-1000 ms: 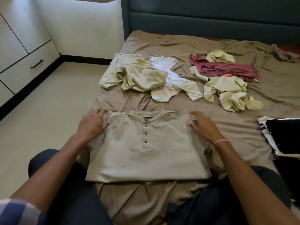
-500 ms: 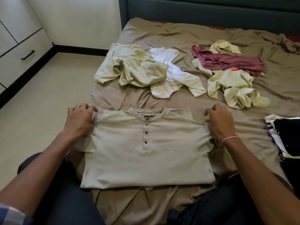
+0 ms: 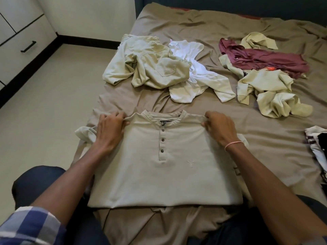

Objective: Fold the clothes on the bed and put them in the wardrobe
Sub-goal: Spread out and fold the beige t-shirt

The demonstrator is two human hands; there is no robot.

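both arms stretched fwd, forearms bare, angling in a bit. left hand (image 3: 110, 129) knuckles up, thumb + fingers pinching the shirt (image 3: 164, 174) at its shoulder edge. right hand (image 3: 219, 129) same deal on the other shoulder, fingers curled. thin bracelet (image 3: 233, 144) on r wrist, plaid sleeve (image 3: 30, 225) pushed up the l arm.

Both hands' grip (image 3: 113, 128) (image 3: 218, 127) on beige shirt (image 3: 164, 167) shoulders
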